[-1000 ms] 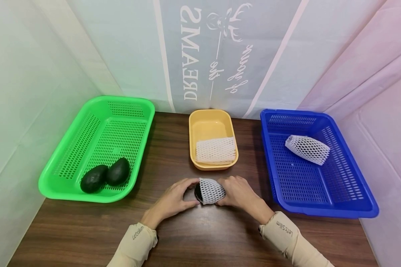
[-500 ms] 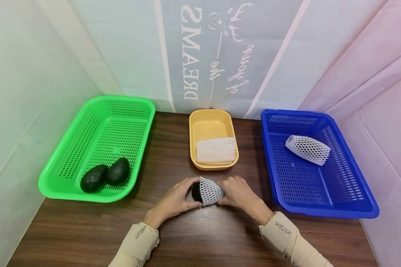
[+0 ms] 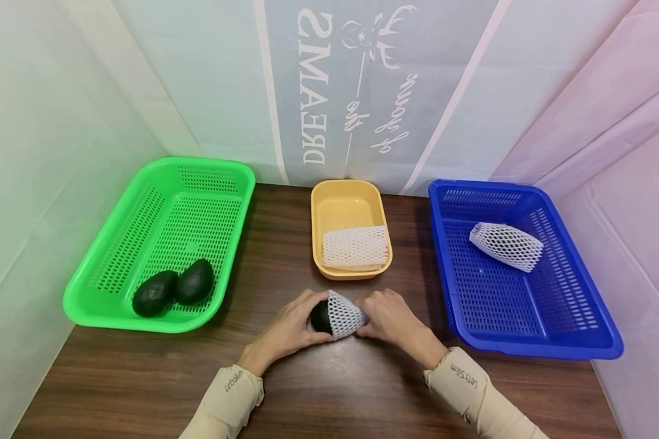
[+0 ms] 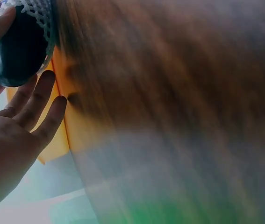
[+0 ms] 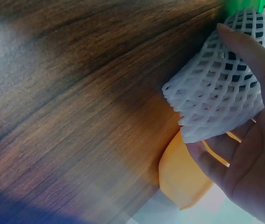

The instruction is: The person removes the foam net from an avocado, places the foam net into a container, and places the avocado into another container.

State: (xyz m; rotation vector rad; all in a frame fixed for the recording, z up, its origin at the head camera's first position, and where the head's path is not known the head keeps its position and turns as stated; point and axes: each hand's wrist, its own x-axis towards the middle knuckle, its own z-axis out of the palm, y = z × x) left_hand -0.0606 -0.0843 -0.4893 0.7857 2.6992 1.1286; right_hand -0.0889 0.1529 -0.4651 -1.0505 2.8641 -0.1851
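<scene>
Grips a dark fruit [image 3: 321,317] near its bare end with the left hand [image 3: 290,326], pinches its white foam net [image 3: 345,314] with the right hand [image 3: 388,314], over the worktop [image 3: 329,396] before the yellow tray [image 3: 347,211]. Seems midway through sleeving; likely calls for drawing the mesh over that end. Shows, farther left, two bare fruits [image 3: 154,294] in the green basket [image 3: 115,322].

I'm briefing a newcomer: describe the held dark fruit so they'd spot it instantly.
On the brown table, find the yellow tray. Nearer the person, between left hand and right hand, is the dark fruit, partly inside a white net, unlike the bare pair in the green basket.
</scene>
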